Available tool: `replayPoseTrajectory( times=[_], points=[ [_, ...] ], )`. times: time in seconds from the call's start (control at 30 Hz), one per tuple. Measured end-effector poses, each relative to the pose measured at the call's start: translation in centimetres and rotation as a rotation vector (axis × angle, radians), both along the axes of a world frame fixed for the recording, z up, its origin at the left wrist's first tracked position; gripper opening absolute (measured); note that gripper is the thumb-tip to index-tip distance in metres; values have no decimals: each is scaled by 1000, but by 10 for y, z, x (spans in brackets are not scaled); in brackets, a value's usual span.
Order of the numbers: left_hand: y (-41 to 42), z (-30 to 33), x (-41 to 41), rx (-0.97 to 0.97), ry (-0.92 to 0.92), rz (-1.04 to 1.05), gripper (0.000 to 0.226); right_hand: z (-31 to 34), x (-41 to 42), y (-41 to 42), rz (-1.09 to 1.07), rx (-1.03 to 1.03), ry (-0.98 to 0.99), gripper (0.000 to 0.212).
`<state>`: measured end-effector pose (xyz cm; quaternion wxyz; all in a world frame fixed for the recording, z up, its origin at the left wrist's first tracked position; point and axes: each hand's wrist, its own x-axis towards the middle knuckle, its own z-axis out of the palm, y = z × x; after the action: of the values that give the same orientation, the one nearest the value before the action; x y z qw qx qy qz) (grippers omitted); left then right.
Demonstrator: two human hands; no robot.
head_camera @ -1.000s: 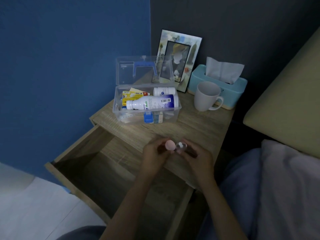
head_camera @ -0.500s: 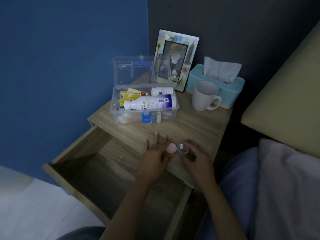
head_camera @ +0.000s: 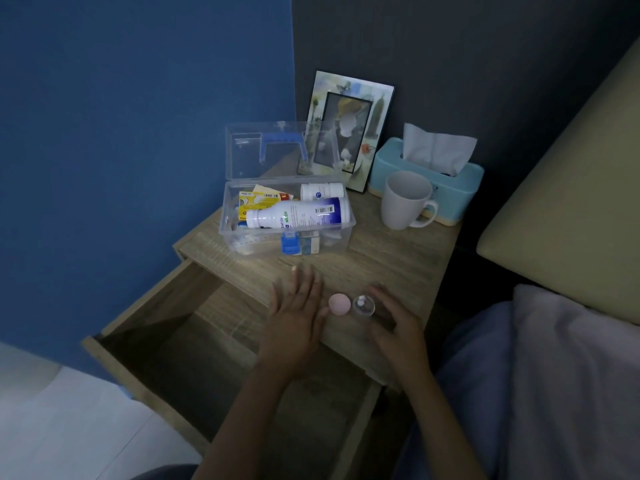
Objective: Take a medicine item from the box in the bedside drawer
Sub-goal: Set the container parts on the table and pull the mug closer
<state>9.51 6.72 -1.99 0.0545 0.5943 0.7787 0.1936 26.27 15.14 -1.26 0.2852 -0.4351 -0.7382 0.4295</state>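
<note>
A clear plastic medicine box (head_camera: 349, 226) stands on the bedside table with its lid up; inside lie a white bottle (head_camera: 298, 216), a smaller white bottle and yellow packets. A small clear bottle (head_camera: 363, 305) stands uncapped on the table top near the front edge, and my right hand (head_camera: 394, 323) is curled around it. Its pink cap (head_camera: 339, 304) lies just to the left of it. My left hand (head_camera: 294, 317) rests flat beside the cap, fingers spread, holding nothing. The drawer (head_camera: 187, 344) below is pulled out, with nothing visible inside.
A white mug (head_camera: 407, 200), a blue tissue box (head_camera: 450, 188) and a picture frame (head_camera: 349, 129) stand at the back of the table (head_camera: 391, 258). The bed and a pale blanket (head_camera: 561, 375) are to the right, a blue wall to the left.
Both hands came down onto the table top. My left hand set the pink cap down and opened flat. The small clear bottle now stands on the table in my right hand.
</note>
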Motion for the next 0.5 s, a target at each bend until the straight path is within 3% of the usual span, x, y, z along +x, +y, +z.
replayPoseTrajectory(
  times=[0.13,0.27,0.4,0.5],
  points=[
    [4,-4,-5,-84,82,26,57,8,-7,7,-158,-28,174,39],
    [6,-9,-5,-121,115,32,56,34,-21,38,-228,112,255,39],
    [6,-10,-5,-124,129,30,56,61,-39,90,-385,370,150,38],
    [6,-9,-5,-96,103,22,56,68,-47,126,-490,365,43,46]
  ],
)
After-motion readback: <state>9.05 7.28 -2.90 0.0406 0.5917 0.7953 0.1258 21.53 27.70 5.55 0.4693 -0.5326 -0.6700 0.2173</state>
